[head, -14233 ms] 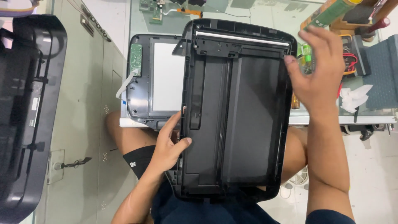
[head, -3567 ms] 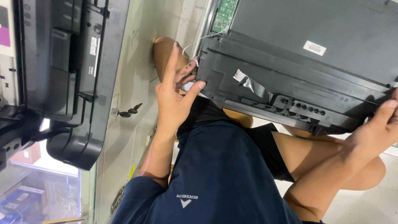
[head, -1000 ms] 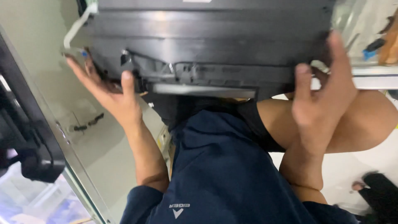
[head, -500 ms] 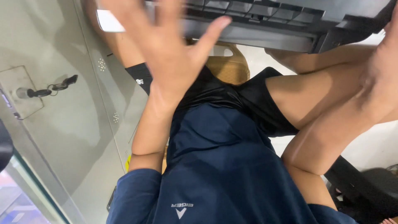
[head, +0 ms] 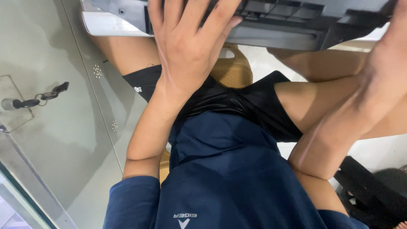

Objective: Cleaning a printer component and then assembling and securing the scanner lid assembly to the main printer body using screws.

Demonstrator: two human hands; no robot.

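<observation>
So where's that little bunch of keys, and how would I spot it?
Look at the big grey glass panel on the left side. Near its left edge, a bunch of keys hangs from a lock. It is the only small dark thing there, far from the left hand on the black machine.

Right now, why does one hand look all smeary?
Head view: the right hand is blurred, its edges streaked, while the left hand on the dark printer body looks fairly sharp. The glass panel beside it shows soft grey shadows.

repair shop | glass cabinet door (head: 63, 140) w/ keys (head: 32, 99) | opened printer (head: 271, 21)
</observation>
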